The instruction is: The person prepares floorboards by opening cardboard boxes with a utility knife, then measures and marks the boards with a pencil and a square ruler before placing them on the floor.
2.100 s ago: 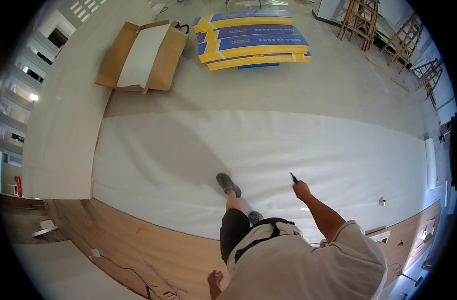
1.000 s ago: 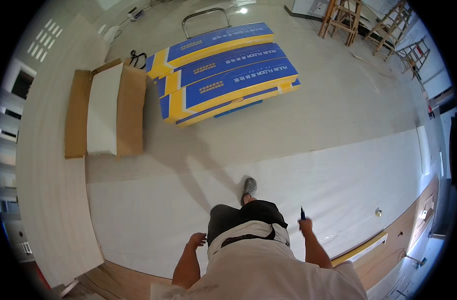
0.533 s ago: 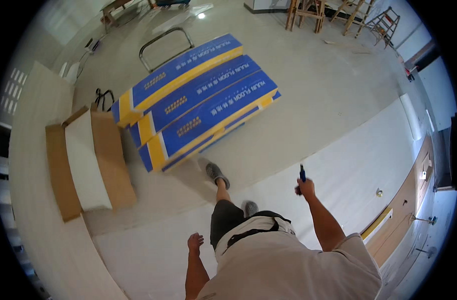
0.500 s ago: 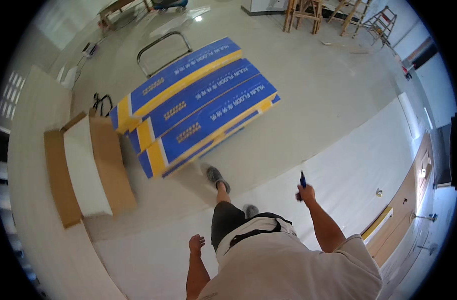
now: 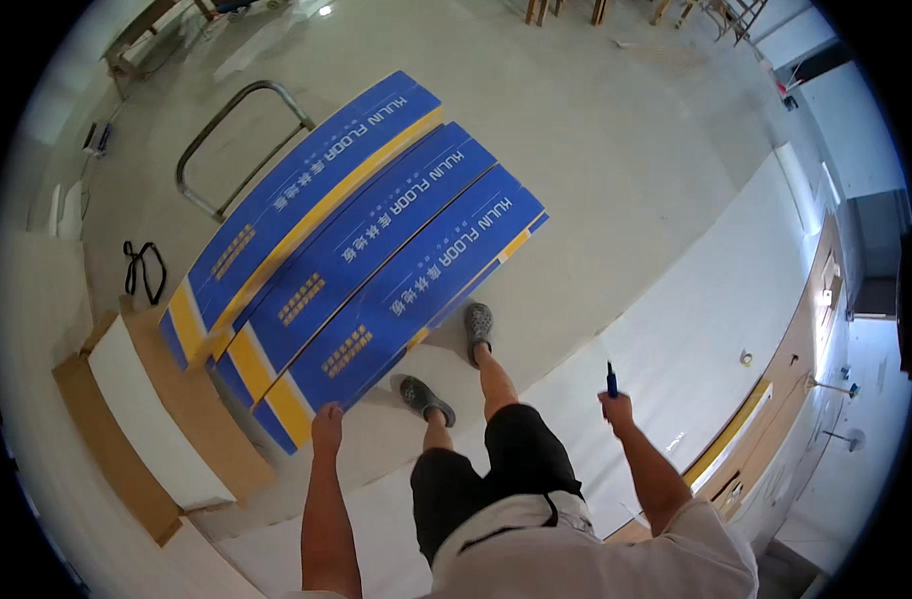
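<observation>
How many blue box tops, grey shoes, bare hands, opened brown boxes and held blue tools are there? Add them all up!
Blue box tops: 3
Grey shoes: 2
Bare hands: 2
Opened brown box: 1
Held blue tool: 1
Total: 9

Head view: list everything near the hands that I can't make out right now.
- Blue tool: head view; the right hand covers its lower part.
- Left hand: head view; this overhead angle hides whether it touches the blue boxes.
- What is inside those boxes: head view; their cardboard hides it.
- Metal hoop: head view; the boxes hide its lower ends.
</observation>
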A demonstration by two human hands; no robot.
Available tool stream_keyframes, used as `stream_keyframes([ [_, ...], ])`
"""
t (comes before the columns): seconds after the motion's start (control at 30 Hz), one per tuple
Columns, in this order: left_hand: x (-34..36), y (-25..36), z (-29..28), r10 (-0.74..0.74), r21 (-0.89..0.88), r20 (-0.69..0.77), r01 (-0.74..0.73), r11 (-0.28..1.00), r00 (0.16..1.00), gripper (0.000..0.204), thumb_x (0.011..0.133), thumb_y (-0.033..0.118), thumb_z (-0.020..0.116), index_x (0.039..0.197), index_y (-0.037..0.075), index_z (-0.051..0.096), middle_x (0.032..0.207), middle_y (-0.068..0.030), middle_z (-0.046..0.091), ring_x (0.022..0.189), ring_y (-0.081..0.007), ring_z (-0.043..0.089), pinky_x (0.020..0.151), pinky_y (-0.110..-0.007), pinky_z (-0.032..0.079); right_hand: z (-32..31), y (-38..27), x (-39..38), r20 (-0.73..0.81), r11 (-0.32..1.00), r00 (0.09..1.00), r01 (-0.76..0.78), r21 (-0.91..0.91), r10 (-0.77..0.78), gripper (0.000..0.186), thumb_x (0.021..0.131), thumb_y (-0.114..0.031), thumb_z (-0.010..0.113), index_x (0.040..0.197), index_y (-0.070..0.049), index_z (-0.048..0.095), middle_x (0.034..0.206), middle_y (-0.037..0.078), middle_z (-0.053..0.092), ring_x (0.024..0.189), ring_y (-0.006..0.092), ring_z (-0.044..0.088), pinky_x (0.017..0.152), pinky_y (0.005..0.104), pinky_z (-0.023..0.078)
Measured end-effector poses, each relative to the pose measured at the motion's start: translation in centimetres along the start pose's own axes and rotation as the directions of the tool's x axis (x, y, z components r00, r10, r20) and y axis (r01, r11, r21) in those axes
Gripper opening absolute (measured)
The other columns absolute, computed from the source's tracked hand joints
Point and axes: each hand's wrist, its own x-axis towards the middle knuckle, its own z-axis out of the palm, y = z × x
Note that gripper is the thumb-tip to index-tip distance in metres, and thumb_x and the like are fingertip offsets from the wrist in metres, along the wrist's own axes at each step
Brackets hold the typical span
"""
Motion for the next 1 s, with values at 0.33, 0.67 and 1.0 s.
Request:
stream_keyframes([
  [0.33, 22.1, 7.0, 11.3, 0.137, 0.389, -0.245, -0.032, 0.921, 0.96, 0.043, 0.101, 0.019, 0.051, 0.136, -0.005, 0.049, 0.138, -0.0284, 0.048, 0.127, -0.0459, 0.047, 0.106, -0.052, 0.04, 14.1, -36.0, 34.8, -0.117, 0.763, 0.765, 0.592, -0.26, -0.634, 0.048, 0.091, -0.046, 0.064, 0.098, 0.001, 0.067, 0.092, 0.024, 0.069, 0.09, 0.0429, 0.066, 0.079, 0.0501, 0.05],
  [0.67, 25.2, 3.6, 15.4, 0.386, 0.65, -0.415, -0.029, 0.76, 0.824, 0.045, 0.105, 0.034, 0.042, 0.132, -0.001, 0.05, 0.135, -0.0253, 0.047, 0.123, -0.0436, 0.045, 0.103, -0.056, 0.038, 19.8, -42.2, 39.2, -0.204, 0.796, 0.79, 0.49, -0.356, -0.577, 0.053, 0.094, -0.051, 0.056, 0.108, 0.0, 0.065, 0.103, 0.027, 0.07, 0.102, 0.0448, 0.065, 0.087, 0.0508, 0.051],
  [1.0, 27.0, 0.7, 18.5, 0.425, 0.65, -0.417, -0.063, 0.757, 0.804, 0.048, 0.106, 0.042, 0.036, 0.122, 0.001, 0.055, 0.128, -0.0218, 0.052, 0.117, -0.0401, 0.049, 0.101, -0.055, 0.036, 17.7, -34.3, 37.4, -0.246, 0.879, 0.848, 0.423, -0.218, -0.469, 0.044, 0.094, -0.042, 0.061, 0.112, -0.002, 0.066, 0.093, 0.019, 0.071, 0.092, 0.0348, 0.069, 0.081, 0.0437, 0.052],
])
